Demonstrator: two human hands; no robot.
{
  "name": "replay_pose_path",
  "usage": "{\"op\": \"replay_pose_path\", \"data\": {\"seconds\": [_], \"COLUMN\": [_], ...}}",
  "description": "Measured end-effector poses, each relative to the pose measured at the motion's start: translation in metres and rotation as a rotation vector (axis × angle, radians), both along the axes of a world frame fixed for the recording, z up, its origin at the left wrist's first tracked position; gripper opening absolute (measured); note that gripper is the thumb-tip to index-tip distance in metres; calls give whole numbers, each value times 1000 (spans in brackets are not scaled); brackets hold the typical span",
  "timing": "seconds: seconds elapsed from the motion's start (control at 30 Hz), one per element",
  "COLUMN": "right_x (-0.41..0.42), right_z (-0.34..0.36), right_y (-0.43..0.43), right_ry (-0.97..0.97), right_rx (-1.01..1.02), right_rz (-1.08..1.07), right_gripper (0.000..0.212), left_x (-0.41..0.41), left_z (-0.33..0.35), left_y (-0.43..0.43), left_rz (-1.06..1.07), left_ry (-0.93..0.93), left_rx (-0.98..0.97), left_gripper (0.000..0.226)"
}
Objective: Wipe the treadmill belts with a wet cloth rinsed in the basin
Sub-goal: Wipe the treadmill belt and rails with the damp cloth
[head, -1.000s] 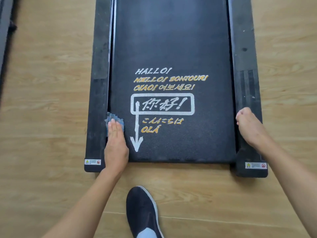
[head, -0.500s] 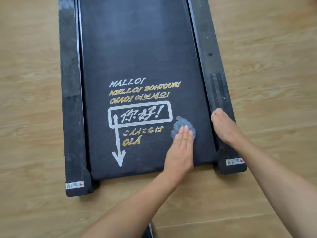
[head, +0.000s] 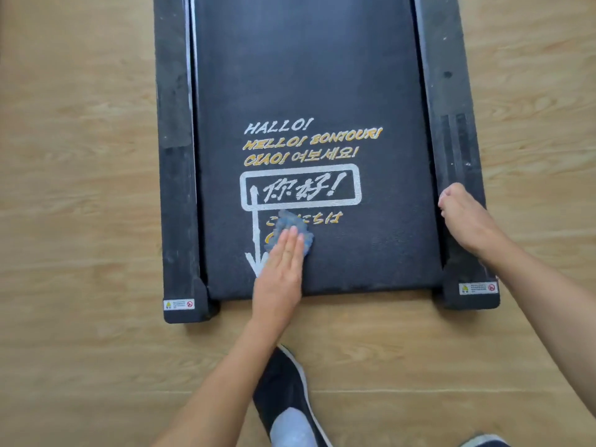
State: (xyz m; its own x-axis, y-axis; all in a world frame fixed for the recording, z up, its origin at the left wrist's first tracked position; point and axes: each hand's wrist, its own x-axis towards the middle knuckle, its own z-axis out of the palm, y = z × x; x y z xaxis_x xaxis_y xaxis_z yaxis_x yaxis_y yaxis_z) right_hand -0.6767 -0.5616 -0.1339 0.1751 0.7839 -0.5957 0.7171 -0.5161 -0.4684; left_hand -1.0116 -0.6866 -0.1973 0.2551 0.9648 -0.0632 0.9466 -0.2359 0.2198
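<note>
**Flat palm on the cloth, low on the belt**

Starting at the left, we see the pale wood-grain plank floor [head: 80, 221] and then the black left side rail of the treadmill [head: 175, 188], which carries a small white warning sticker [head: 179, 304] at its near end. Next comes the wide black textured treadmill belt [head: 306, 75], printed with white and yellow greetings in several scripts, a white-outlined box and a white arrow pointing toward us. Our left hand [head: 280, 272] lies flat on the belt, fingers straight and together, pressing down on the small crumpled blue-grey cloth [head: 292, 229]; the hand is not closed around it. The cloth sits just below the white box, covering part of the yellow lettering, and only its far edge shows past our fingertips. Below the belt's near edge, our dark slip-on shoe with a white sole rim [head: 285, 391] stands on the floor. Further right, our right hand [head: 467, 221] rests on the black right side rail [head: 451, 108], its fingers loosely curled at the rail's inner edge, gripping nothing that we can see, well apart from the cloth
</note>
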Motion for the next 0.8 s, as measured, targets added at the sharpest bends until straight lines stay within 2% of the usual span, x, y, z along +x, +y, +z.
{"op": "replay_pose_path", "data": {"seconds": [0.1,0.17,0.27,0.37,0.6,0.7,0.8], "right_x": [1,1,0,-3,-3,-5,-3], "right_z": [-1,-1,-1,0,3,5,6], "right_y": [-1,-1,-1,-1,0,4,5], "right_ry": [15,19,12,-3,-5,-22,-43], "right_rx": [1,-6,-4,11,19,2,-5], "right_rz": [7,1,18,19,49,73,66], "right_gripper": [19,20,20,20,19,18,19], "left_x": [-85,-107,-89,-57,41,93,148], "left_z": [7,9,6,-4,-12,-12,-12], "left_y": [-13,-19,-20,-24,-44,-29,1], "left_rz": [344,467,625,718,465,194,-191], "left_ry": [38,13,-100,-190,-269,-284,-229], "left_rx": [-54,-82,-69,-32,-10,-21,-32], "left_gripper": [66,77,87,80,72,71,65]}}
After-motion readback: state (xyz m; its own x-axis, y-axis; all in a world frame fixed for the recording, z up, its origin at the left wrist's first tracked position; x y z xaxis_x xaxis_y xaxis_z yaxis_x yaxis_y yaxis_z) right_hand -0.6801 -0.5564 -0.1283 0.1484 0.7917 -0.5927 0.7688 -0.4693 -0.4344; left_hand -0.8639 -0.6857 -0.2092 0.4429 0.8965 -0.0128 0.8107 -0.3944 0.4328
